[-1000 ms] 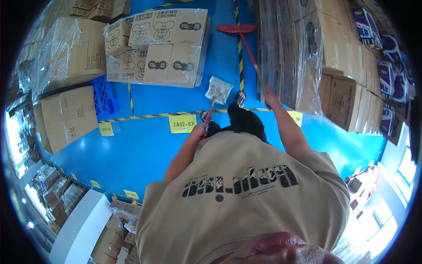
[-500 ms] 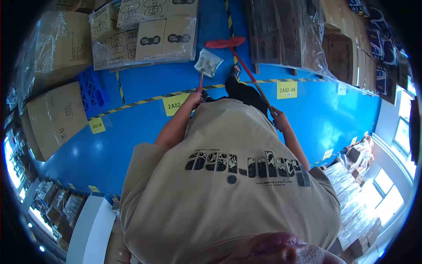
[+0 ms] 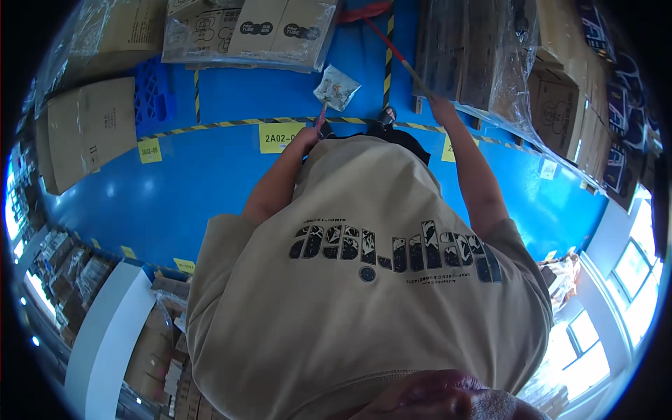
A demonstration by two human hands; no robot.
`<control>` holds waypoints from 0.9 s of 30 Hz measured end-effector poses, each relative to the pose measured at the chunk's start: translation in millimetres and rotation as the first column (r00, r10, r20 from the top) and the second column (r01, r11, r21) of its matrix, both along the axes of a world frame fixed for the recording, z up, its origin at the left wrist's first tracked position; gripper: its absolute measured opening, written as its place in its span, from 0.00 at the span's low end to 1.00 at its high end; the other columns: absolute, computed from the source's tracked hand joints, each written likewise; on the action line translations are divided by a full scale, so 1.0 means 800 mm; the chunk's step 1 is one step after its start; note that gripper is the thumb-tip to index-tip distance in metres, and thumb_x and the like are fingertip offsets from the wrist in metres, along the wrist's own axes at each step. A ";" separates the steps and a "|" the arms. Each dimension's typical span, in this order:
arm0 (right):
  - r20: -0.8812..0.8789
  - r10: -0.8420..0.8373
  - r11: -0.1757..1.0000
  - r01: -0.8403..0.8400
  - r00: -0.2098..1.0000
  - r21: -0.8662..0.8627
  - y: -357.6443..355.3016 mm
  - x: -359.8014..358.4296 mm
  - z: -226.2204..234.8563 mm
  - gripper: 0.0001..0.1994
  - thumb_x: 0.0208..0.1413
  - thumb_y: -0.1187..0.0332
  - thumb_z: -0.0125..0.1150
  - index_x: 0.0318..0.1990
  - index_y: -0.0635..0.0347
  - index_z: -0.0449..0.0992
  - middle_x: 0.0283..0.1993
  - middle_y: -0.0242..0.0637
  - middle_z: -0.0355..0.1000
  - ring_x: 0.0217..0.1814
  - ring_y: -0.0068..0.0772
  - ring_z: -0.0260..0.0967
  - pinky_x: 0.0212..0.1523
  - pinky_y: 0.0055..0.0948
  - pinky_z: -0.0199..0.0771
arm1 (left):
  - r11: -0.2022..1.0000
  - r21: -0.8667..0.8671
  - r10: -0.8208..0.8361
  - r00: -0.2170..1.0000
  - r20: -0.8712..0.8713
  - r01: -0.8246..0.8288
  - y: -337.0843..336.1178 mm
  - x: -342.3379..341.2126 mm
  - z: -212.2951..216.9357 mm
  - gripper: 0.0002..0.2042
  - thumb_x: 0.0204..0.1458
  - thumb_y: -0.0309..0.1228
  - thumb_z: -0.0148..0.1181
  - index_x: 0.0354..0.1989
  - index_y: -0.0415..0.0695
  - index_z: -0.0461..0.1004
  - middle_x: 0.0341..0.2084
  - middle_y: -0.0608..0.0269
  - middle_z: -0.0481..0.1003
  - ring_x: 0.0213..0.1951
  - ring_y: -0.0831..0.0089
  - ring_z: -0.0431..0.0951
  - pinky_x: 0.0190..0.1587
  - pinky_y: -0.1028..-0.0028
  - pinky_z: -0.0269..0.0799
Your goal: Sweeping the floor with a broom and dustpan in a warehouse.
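Closed round a pink handle, my left hand (image 3: 306,138) holds a long-handled dustpan (image 3: 339,74) just ahead of my feet. Small bits of debris lie in its pale pan. My right hand (image 3: 441,110) is wrapped round the end of a broom (image 3: 387,40), its arm stretched forward. The broom's stick is red toward the head and brownish near my hand. At the far edge, the red broom head (image 3: 365,12) lies on the floor, past the dustpan and between the stacked boxes.
Film-wrapped cartons (image 3: 259,35) stand on the left, with another wrapped stack (image 3: 476,56) on the right. A blue plastic pallet (image 3: 152,91) and a large carton (image 3: 87,133) are further left. Striped tape (image 3: 388,70) and yellow labels (image 3: 278,138) mark the blue floor (image 3: 203,182).
My right hand has reached forward and pushed the broom head farther away, up the aisle. My left hand still holds the dustpan, which sits slightly farther forward in view.
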State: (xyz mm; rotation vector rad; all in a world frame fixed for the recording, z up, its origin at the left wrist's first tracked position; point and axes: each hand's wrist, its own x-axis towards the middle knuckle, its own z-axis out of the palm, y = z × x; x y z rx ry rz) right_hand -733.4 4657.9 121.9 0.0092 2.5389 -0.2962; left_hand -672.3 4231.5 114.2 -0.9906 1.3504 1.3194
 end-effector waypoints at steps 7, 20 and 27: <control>0.137 -0.071 0.997 0.070 0.988 0.009 0.027 0.044 0.025 0.20 0.59 0.58 0.38 0.56 0.51 0.64 0.38 0.55 0.72 0.40 0.58 0.69 0.41 0.51 0.70 | 0.906 -0.102 -0.423 0.877 -0.228 0.410 0.007 0.030 -0.043 0.05 0.50 0.26 0.52 0.29 0.37 0.72 0.22 0.59 0.69 0.23 0.68 0.70 0.23 0.64 0.67; 0.485 -0.601 0.691 0.718 0.635 -0.084 0.090 0.205 0.207 0.21 0.57 0.60 0.49 0.58 0.48 0.65 0.17 0.33 0.62 0.11 0.21 0.57 0.10 0.25 0.58 | 0.997 -0.063 -0.038 0.986 0.164 0.049 0.030 0.008 -0.035 0.13 0.53 0.50 0.52 0.27 0.56 0.70 0.11 0.74 0.61 0.12 0.79 0.60 0.16 0.76 0.52; 0.509 -0.680 0.540 0.830 0.528 -0.140 0.048 0.175 0.214 0.22 0.57 0.57 0.48 0.59 0.49 0.64 0.16 0.31 0.61 0.11 0.21 0.57 0.09 0.23 0.55 | 0.995 -0.061 -0.071 0.980 0.185 0.084 0.039 0.005 -0.058 0.06 0.55 0.40 0.44 0.32 0.55 0.67 0.12 0.73 0.62 0.12 0.78 0.61 0.16 0.75 0.52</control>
